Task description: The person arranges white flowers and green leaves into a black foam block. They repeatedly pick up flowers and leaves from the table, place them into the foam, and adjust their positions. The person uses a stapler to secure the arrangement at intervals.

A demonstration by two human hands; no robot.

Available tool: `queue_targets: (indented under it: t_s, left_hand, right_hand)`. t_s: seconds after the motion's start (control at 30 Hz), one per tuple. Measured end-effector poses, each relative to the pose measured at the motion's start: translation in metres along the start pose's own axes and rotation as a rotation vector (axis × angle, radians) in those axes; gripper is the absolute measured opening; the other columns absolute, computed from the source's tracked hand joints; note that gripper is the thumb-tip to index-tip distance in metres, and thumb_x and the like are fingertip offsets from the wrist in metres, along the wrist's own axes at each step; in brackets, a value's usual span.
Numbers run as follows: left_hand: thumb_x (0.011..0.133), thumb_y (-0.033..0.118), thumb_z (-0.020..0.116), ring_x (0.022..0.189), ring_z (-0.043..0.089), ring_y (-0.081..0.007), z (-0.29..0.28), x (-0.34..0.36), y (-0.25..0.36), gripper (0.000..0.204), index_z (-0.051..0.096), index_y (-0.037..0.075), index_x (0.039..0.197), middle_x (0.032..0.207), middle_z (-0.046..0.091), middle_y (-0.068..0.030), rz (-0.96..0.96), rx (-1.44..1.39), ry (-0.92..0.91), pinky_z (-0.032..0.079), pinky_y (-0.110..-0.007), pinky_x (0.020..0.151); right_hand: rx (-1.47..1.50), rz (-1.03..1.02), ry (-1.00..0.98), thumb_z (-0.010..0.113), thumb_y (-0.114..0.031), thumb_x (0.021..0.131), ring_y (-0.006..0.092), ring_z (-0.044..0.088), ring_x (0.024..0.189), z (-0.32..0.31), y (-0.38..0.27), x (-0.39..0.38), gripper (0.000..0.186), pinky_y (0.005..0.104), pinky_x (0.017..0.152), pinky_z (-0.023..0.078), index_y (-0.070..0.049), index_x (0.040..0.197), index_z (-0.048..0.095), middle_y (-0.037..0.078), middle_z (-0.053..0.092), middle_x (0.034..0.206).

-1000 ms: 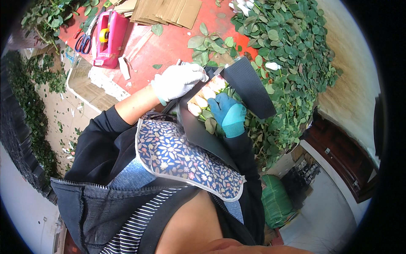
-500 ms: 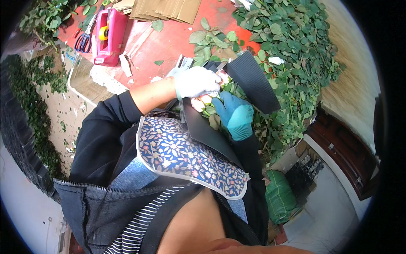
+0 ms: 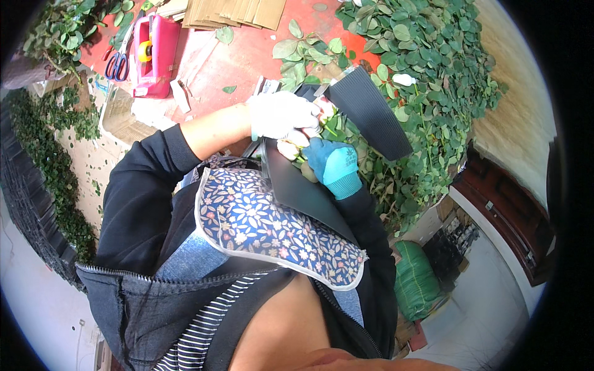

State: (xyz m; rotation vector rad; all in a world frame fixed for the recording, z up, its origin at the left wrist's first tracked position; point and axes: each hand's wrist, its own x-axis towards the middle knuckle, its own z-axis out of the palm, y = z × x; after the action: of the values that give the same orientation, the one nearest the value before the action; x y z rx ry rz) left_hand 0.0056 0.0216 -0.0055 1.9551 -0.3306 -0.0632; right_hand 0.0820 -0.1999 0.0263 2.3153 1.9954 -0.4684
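Observation:
Several pale pink roses [image 3: 288, 150] with green stems and leaves lie between two dark panels: a smooth black one [image 3: 309, 193] on the near side and a ribbed black one [image 3: 371, 112] on the far right. My left hand [image 3: 284, 115], in a white glove, reaches over from the left with its fingers curled onto the rose heads. Just right of it is my right hand [image 3: 334, 163], in a blue-and-teal glove, its fingers bent around the roses just below the heads. The gloves partly hide the flowers and both sets of fingertips.
A pink tape dispenser [image 3: 158, 55] and dark-handled scissors [image 3: 117, 65] lie on the red table [image 3: 247, 55]. Folded brown cardboard [image 3: 232, 12] is at the back. Heaped green leaves [image 3: 433, 80] cover the right side. A green sack [image 3: 416, 281] stands lower right.
My right hand has shifted slightly left and down, and its fingers are drawn in more closely at the roses. My left hand has moved slightly left, still at the flower heads.

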Motion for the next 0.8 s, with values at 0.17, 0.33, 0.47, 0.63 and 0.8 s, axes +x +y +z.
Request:
queue_targets:
  t_s: [0.17, 0.33, 0.47, 0.63, 0.8]
  left_hand:
    - [0.099, 0.027, 0.051, 0.093, 0.066, -0.0269, -0.008, 0.003, 0.023, 0.031, 0.061, -0.001, 0.108, 0.099, 0.067, -0.014, -0.543, -0.705, -0.143, 0.053, -0.035, 0.08]
    - [0.095, 0.02, 0.056, 0.092, 0.066, -0.026, 0.002, 0.003, 0.009, 0.024, 0.062, 0.001, 0.108, 0.102, 0.067, -0.0142, -0.498, -0.766, -0.113, 0.054, -0.034, 0.079]
    - [0.09, 0.016, 0.059, 0.095, 0.066, -0.028, 0.021, -0.004, -0.014, 0.021, 0.064, 0.004, 0.107, 0.106, 0.066, -0.014, -0.293, -0.6, -0.071, 0.054, -0.036, 0.08]
    - [0.09, 0.016, 0.058, 0.097, 0.066, -0.0275, 0.009, -0.006, 0.009, 0.021, 0.065, 0.004, 0.105, 0.107, 0.066, -0.0131, -0.223, -0.364, -0.005, 0.054, -0.036, 0.081]
    - [0.091, 0.017, 0.058, 0.098, 0.065, -0.0281, 0.011, -0.003, 0.009, 0.023, 0.065, 0.002, 0.107, 0.107, 0.066, -0.0131, -0.467, -0.703, -0.037, 0.054, -0.037, 0.082]
  right_hand:
    - [-0.008, -0.11, -0.053, 0.062, -0.028, 0.086, 0.0216, 0.059, 0.059, -0.038, -0.01, 0.0, 0.012, 0.0391, 0.05, 0.044, -0.017, 0.082, 0.064, 0.004, 0.055, 0.073]
    - [0.009, -0.107, -0.029, 0.06, -0.028, 0.087, 0.0198, 0.059, 0.059, -0.001, -0.008, 0.005, 0.01, 0.0387, 0.049, 0.043, -0.021, 0.089, 0.068, 0.003, 0.054, 0.073]
    - [0.04, -0.173, 0.095, 0.061, -0.029, 0.087, 0.0226, 0.059, 0.048, -0.006, -0.007, 0.01, 0.024, 0.0399, 0.043, 0.042, -0.013, 0.071, 0.055, 0.005, 0.056, 0.056]
    - [0.054, -0.131, -0.067, 0.058, -0.028, 0.087, 0.0228, 0.059, 0.054, -0.01, -0.006, -0.001, 0.012, 0.0398, 0.048, 0.041, -0.016, 0.087, 0.061, 0.005, 0.055, 0.063]
    - [0.013, -0.141, -0.174, 0.058, -0.025, 0.087, 0.025, 0.059, 0.051, -0.028, -0.008, -0.005, 0.012, 0.0405, 0.047, 0.043, -0.013, 0.087, 0.058, 0.006, 0.057, 0.058]
